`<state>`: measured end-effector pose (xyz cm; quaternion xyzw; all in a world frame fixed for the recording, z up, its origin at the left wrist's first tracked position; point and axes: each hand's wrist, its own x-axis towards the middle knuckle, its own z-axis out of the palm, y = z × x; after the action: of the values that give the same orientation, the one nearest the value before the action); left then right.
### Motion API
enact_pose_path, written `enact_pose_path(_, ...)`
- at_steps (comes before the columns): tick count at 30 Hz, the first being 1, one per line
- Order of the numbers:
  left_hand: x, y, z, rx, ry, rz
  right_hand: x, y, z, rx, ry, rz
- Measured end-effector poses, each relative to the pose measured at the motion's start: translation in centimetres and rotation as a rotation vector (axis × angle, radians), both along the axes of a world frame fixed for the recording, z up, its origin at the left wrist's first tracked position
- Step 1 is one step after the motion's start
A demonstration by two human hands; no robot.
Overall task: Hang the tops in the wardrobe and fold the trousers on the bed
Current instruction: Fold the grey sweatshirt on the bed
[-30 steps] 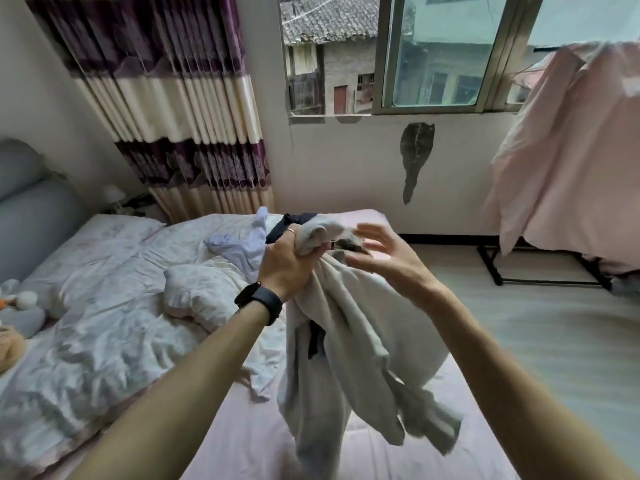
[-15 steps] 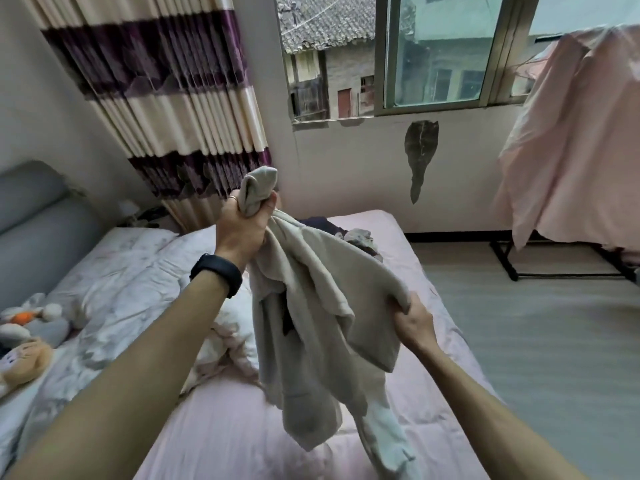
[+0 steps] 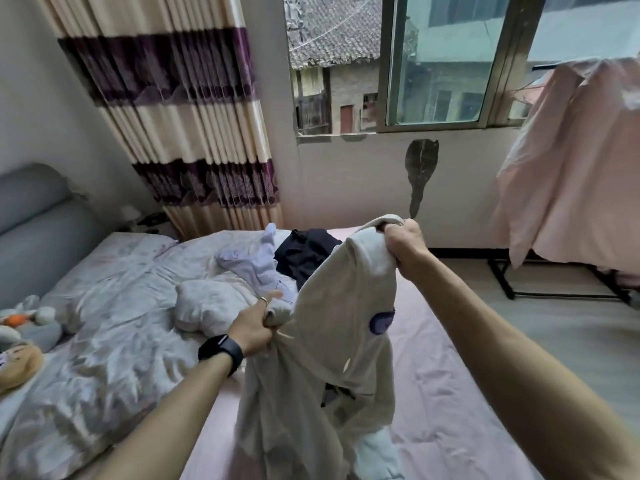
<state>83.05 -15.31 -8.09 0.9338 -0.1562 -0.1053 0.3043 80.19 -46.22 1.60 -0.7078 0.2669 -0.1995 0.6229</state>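
Both ends of the cream top (image 3: pixel 339 327) are gripped as it hangs over the bed (image 3: pixel 433 375) at frame centre. The right hand (image 3: pixel 403 242) clenches one edge high and the left hand (image 3: pixel 254 327) bunches another lower down. Half a second ago the left was uppermost, so the top has swung round, probably to find its shoulders for hanging. It is soft, thick knit in limp folds, with a purple patch.

Both bare arms reach forward. The left hand (image 3: pixel 252 329), black wristband (image 3: pixel 221 351) behind it, fists the pale garment (image 3: pixel 339 306) low. The right hand (image 3: pixel 405 242) grips it higher, right of the left fingers (image 3: pixel 265 308).
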Motion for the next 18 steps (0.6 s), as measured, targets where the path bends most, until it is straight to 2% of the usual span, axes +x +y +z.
enact_pose_path(4, -1.4, -1.3, -1.1, 0.133, 0.128, -0.098, -0.9, 0.3, 0.1, 0.004, 0.028, 0.003)
enact_pose_path(6, -1.6, -1.4, -0.2, 0.220, 0.281, -0.137, -1.8, 0.1, 1.0, -0.024, 0.030, 0.034)
enact_pose_path(10, -1.5, -0.9, 4.2, 0.099, 0.721, -0.154, -2.7, -0.7, 6.5, -0.072, -0.002, 0.080)
enact_pose_path(12, -0.7, -0.8, 7.2, 0.021, 0.867, -0.175, -2.7, -1.1, 10.6, -0.100, -0.050, 0.087)
enact_pose_path(15, 0.6, -1.4, 11.6, -0.019, 0.888, -0.200, -2.4, -0.8, 16.1, -0.143, -0.142, 0.084)
enact_pose_path(18, 2.3, -2.4, 13.8, -0.029, 0.867, -0.192, -1.1, -0.1, 19.0, -0.259, -0.142, 0.119)
